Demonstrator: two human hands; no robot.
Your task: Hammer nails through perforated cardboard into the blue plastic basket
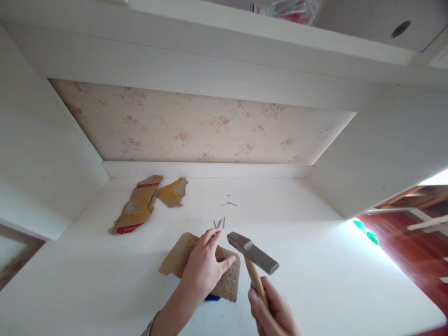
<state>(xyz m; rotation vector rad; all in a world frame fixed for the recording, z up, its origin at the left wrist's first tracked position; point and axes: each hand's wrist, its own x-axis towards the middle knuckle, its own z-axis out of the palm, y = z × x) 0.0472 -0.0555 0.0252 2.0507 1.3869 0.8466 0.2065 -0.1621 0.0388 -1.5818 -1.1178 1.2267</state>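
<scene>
My right hand (275, 310) is wrapped round the wooden handle of a hammer (257, 256); its grey metal head is raised beside the cardboard. A brown piece of cardboard (229, 284), full of small punched holes, lies in front of me with something blue (212, 297) partly showing under it. Over this cardboard is my left hand (205, 263), thumb spread away from the fingers. Its fingertips reach past the far edge, close to several nails (224, 222) on the white surface. Whether a fingertip touches a nail is hard to see.
More thin nails (229, 203) lie farther back on the white desktop (297, 284). Torn cardboard scraps (138, 205) with red and yellow marks are at the back left. White side panels and an overhead shelf (224, 28) enclose the space before floral wallpaper (210, 126).
</scene>
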